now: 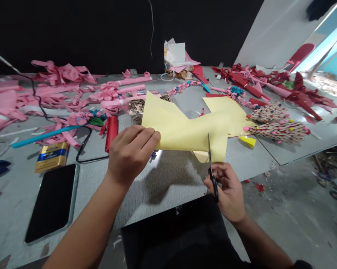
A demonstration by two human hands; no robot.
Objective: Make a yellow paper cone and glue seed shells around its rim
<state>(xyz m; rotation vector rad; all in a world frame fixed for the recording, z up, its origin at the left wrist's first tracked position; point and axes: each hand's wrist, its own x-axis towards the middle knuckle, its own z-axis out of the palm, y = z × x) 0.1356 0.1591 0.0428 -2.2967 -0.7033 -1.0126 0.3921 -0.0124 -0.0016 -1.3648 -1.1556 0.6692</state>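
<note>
In the head view, the left hand point(133, 149) is clamped on the left end of a pale yellow sheet of paper point(176, 130), which extends from this grip toward three o'clock. The right hand point(227, 190) is closed around the black handles of metal scissors point(214, 185); their blade points to twelve o'clock and overlaps the sheet near its right end. Behind, at twelve o'clock from the right hand, a second yellow paper sheet point(235, 116) is partly covered by the held one. Around the left hand, a shiny red roll point(111, 132) lies just beside at ten o'clock, a gold-and-blue rectangular pack point(52, 157) at nine, and a black-screened phone point(52, 203) at eight.
</note>
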